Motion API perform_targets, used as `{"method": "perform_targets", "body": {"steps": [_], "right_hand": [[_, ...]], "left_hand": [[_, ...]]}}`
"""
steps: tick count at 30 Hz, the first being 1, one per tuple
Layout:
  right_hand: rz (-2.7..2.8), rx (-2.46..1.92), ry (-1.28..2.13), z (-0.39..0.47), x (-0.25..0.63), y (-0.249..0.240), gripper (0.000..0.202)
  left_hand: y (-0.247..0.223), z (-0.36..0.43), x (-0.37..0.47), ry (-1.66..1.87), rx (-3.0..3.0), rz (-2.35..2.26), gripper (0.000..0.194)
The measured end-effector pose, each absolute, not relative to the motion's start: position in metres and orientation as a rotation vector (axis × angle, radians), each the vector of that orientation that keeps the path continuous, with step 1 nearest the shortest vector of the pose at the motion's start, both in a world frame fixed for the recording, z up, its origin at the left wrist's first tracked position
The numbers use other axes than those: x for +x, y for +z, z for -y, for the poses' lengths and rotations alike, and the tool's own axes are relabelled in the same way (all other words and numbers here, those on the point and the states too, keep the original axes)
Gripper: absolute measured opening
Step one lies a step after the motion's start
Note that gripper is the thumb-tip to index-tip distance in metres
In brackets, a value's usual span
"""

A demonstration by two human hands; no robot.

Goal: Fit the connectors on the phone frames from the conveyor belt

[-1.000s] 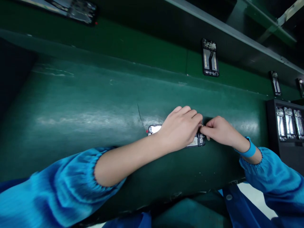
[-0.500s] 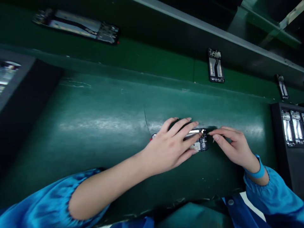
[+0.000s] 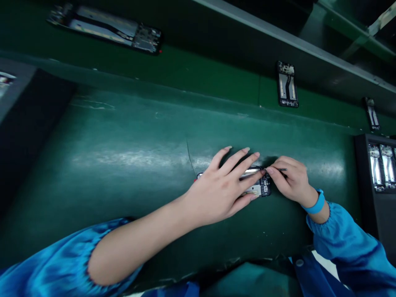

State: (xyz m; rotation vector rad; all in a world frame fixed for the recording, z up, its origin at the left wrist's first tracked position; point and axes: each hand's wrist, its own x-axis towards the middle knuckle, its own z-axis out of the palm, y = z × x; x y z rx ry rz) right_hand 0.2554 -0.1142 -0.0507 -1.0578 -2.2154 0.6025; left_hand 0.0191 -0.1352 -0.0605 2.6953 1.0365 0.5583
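A caseless phone (image 3: 265, 186) lies on the green work mat, its inner boards and metal plate facing up. My left hand (image 3: 224, 187) spreads over it, covering its middle and most of its left part. The index finger reaches onto the phone near its right end, the thumb runs along the near edge, and the other fingertips pass beyond the far edge. My right hand (image 3: 289, 179) is closed in a pinch at the phone's far right corner. A thin dark rod-like tool (image 3: 282, 169) shows between its fingers; the tool's tip is too small to make out.
Opened phones lie along the raised back strip: a large one (image 3: 105, 29) at left, another (image 3: 287, 84) right of centre, a third (image 3: 371, 113) farther right. A black tray (image 3: 366, 177) with several phones stands at right; a dark box (image 3: 34, 111) is at left. A thin wire (image 3: 189, 154) sticks up.
My right hand has moved left onto the phone's corner, and the dark tool now shows across its fingers. My left hand stays over the phone. The view has shifted slightly.
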Motion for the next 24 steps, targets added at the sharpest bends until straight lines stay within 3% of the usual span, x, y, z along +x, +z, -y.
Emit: {"method": "perform_targets", "body": {"steps": [7,17,21,24], "right_hand": [[2.237,-1.09,0.44,0.116,0.257,-0.052,0.017],[2.174,-1.166,0.5,0.118,0.254,-0.052,0.022],[2.068,-1.301,0.666,0.114,0.255,-0.048,0.028],[1.913,-1.381,0.985,0.108,0.26,-0.041,0.035]], "left_hand": [[-0.061,0.135,0.018,0.553,2.7,-1.038,0.048],[-0.059,0.135,0.018,0.545,2.714,-1.024,0.049],[-0.056,0.134,0.018,0.546,2.692,-1.042,0.045],[-0.056,0.135,0.02,0.569,2.659,-1.077,0.042]]}}
